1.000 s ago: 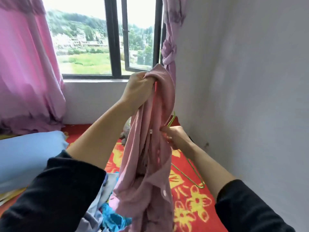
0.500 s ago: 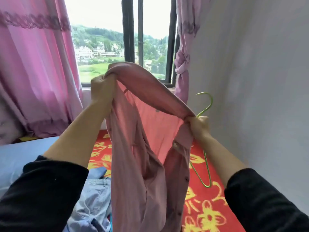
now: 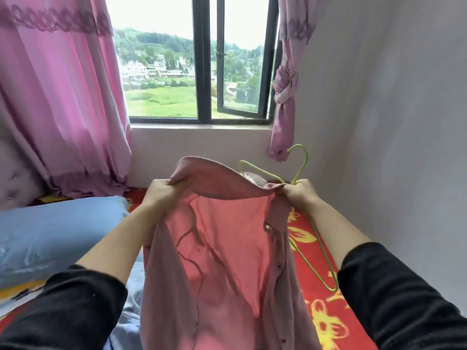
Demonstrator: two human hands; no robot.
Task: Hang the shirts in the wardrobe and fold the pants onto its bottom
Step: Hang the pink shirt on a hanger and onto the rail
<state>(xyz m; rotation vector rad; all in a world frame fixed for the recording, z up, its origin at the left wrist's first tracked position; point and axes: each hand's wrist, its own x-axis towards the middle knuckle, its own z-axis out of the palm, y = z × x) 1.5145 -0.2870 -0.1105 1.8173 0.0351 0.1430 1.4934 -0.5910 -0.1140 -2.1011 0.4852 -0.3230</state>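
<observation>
Bunched a second ago, shirt [image 3: 227,248] now spread between left hand [image 3: 161,194] and right hand [image 3: 299,193], fingers [image 3: 177,186] clamped on collar, hanger [image 3: 300,160] ready

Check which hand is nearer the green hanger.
Right. The right hand grips the green hanger at its neck, along with the pink shirt; the left hand holds the shirt's other side, apart from the hanger.

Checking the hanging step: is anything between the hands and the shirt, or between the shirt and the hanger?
Nothing visible. The left hand and right hand both grip the shirt at its collar; the right also holds the hanger against it. The wardrobe is out of view, so that path cannot be judged.
</observation>
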